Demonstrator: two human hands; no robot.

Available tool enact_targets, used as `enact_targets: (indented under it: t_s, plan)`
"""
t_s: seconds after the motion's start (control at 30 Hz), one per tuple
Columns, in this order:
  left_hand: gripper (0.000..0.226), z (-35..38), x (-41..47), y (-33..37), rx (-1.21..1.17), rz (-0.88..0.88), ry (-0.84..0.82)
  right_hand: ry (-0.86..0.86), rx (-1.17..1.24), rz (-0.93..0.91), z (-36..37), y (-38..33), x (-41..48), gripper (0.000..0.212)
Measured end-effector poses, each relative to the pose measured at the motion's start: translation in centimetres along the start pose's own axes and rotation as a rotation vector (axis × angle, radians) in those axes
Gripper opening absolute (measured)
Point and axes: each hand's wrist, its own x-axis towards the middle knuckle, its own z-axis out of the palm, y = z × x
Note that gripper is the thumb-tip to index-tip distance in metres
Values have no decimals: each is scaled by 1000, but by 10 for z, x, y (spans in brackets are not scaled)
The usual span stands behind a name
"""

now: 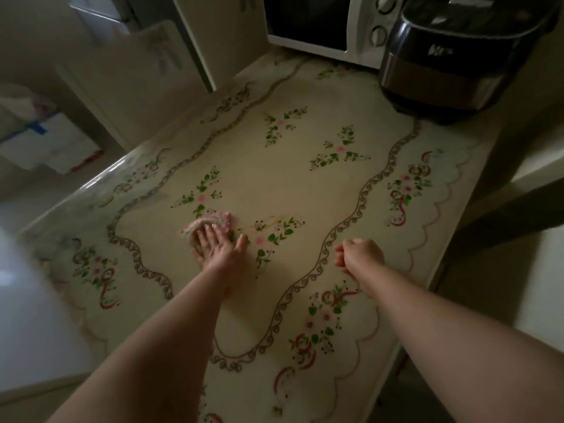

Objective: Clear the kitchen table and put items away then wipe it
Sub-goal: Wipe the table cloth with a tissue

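Note:
A small pink cloth [213,222] lies on the kitchen table [274,178], which is covered with a cream floral tablecloth. My left hand [218,247] presses flat on the near part of the cloth, fingers straight and spread, thumb out to the right. Part of the cloth is hidden under my palm. My right hand [358,254] hovers over the table to the right, its fingers curled into a loose fist with nothing in it. A faint yellowish smear [274,221] shows on the tablecloth just right of the cloth.
A white microwave oven [323,22] stands at the table's far end. A black multicooker [457,56] sits at the far right corner. White chair backs [146,71] stand along the left side. The table's right edge borders a light floor.

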Motion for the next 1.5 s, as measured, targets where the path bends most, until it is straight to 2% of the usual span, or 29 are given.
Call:
enact_targets:
  t_s: [0.13, 0.27, 0.4, 0.5, 0.73, 0.9, 1.07, 1.2, 1.33, 1.43, 1.5]
  plan:
    - [69, 7, 8, 32, -28, 150, -9, -121, -28, 31, -14, -11, 15, 33]
    - [68, 22, 3, 73, 55, 284, -51, -239, -4, 56, -23, -14, 19, 32]
    - [69, 38, -8, 87, 185, 406, -94, -352, 144, 75, -39, -12, 16, 31]
    - [68, 46, -28, 85, 227, 513, -120, -281, 279, 123, -48, -1, 10, 32]
    - [66, 67, -108, 46, 177, 629, -189, -53, 337, 94, -42, 32, -36, 28]
    - [65, 76, -155, -8, 256, 638, -245, 28, 303, 74, -19, 53, -73, 29]
    - [63, 57, -178, -64, 400, 651, -216, 4, 269, 37, 8, 68, -113, 29]
    - [79, 44, -173, -104, 520, 642, -127, -63, 266, 1, 15, 82, -135, 26]
    - [76, 47, -174, -118, 418, 459, -10, -38, 52, -62, 8, 94, -127, 24]
    - [78, 55, -167, -92, 373, 355, -32, 51, -183, -93, -7, 87, -105, 28]
    - [79, 60, -155, -65, 378, 354, -52, 118, -386, -170, -21, 74, -90, 32]
